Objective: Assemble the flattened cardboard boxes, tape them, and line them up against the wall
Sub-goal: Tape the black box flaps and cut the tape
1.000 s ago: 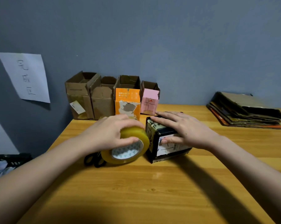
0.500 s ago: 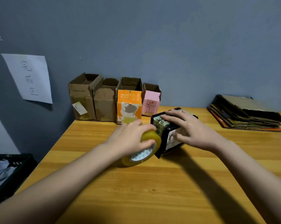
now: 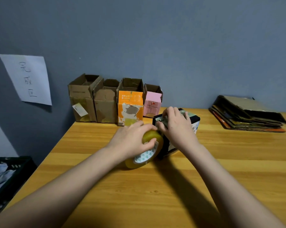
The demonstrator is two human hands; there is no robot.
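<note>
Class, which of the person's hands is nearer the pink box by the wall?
Right. The right hand lies on the black box just before the pink box; the left hand grips the tape roll, farther off.

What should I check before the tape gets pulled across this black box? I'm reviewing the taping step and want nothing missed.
1. Tape roll gripped by the left hand: ok.
2. Black box steadied by the right hand on top: ok.
3. Roll set against the box's near face: ok.
4. Tape end stuck to the box: cannot tell, the hands hide it.
5. Flaps fully closed: cannot tell.
6. Free wall space right of the pink box: ok.
</note>
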